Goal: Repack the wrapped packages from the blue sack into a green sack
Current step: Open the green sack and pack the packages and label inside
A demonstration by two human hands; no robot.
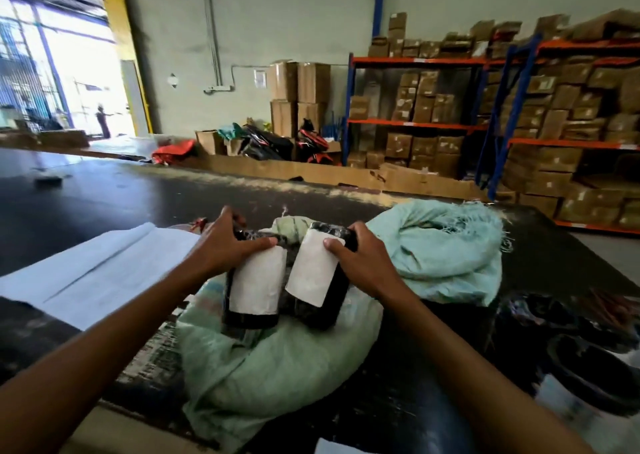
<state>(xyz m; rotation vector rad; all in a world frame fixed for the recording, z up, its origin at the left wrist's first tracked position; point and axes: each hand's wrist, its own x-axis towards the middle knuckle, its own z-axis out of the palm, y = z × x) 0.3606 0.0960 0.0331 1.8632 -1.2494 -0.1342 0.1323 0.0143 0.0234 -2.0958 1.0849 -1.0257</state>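
Two black wrapped packages with white labels are held side by side above a pale green sack on the dark table. My left hand grips the top of the left package. My right hand grips the top of the right package, thumb on its label. A second, bluish-green sack lies crumpled to the right, just behind my right hand. More black wrapped packages lie at the table's right edge, blurred.
A flat white sack lies on the table to the left. Behind the table stand shelves of cardboard boxes and a heap of bags and boxes. An open doorway is far left.
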